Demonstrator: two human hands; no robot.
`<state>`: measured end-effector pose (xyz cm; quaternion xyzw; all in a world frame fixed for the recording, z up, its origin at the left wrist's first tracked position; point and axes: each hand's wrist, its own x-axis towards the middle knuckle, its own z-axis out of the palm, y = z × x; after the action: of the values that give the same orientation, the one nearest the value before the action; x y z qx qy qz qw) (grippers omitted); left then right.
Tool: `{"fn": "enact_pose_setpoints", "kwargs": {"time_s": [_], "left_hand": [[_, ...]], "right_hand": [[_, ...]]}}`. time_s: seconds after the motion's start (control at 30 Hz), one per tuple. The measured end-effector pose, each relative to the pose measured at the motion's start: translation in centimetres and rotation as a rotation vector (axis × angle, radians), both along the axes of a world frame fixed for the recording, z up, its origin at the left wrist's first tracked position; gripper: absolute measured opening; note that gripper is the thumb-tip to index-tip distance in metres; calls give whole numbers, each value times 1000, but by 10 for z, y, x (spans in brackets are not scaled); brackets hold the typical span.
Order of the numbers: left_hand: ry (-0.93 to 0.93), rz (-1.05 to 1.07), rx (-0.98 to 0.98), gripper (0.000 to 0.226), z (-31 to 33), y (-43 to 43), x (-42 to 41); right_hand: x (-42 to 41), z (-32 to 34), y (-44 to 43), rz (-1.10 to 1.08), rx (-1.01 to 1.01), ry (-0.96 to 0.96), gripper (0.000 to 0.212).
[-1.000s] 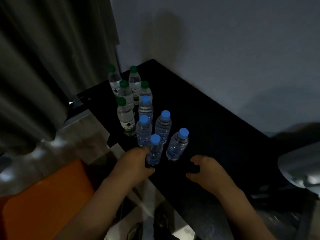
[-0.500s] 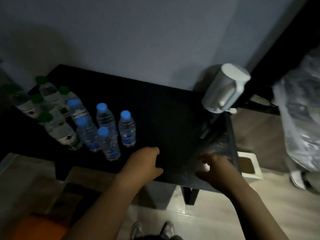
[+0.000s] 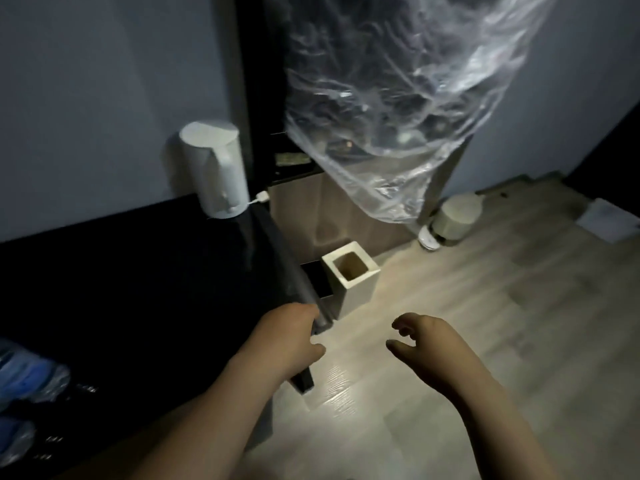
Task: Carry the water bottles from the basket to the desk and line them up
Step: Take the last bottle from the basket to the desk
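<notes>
The black desk (image 3: 145, 289) fills the left half of the view. Blue-capped water bottles (image 3: 27, 379) show blurred at its far left edge, partly cut off by the frame. My left hand (image 3: 284, 341) hangs over the desk's right front corner, fingers loosely curled, holding nothing. My right hand (image 3: 429, 344) floats over the wooden floor to the right of the desk, fingers loosely curled and empty. No basket is in view.
A white electric kettle (image 3: 216, 171) stands at the desk's back right corner. A small white square bin (image 3: 351, 277) sits on the floor beside the desk. Clear plastic sheeting (image 3: 391, 98) hangs over dark items ahead. A round white object (image 3: 453, 220) sits by the wall.
My view has swung right, away from the bottles, which now sit at the far left edge. Both hands have moved off the desk toward its right corner and the floor, still empty.
</notes>
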<state>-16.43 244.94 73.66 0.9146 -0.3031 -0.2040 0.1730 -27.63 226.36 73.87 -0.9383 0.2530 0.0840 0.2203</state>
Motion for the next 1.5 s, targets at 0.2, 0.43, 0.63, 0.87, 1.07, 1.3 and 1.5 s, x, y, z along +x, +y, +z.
{"fn": "enact_pose_setpoints", "kwargs": {"time_s": [0.2,0.43,0.63,0.87,1.07,1.3,1.5], "left_hand": [[-16,-199,3,43,6,-113,-41],[-29,-437,7,54,12,-215,-81],[-21,-587,-15,59,14,-297,-91],[-77,-691,-51,59,17,-407,-65],[-108,-770,-49,60,24,-510,-18],[-114,-853,-77,59,31,-618,27],[-102,-902,-76,58,29,-694,43]], "right_hand": [[-71,6,-88,-185,-19,-4,40],[-141,10,-159,-400,-13,1,43],[-168,13,-212,-555,10,1,46],[-151,24,-300,-637,-53,-31,47],[-109,35,-383,-717,-66,-39,46],[-69,44,-471,-798,-67,-34,47],[-55,42,-543,-835,-52,-31,47]]}}
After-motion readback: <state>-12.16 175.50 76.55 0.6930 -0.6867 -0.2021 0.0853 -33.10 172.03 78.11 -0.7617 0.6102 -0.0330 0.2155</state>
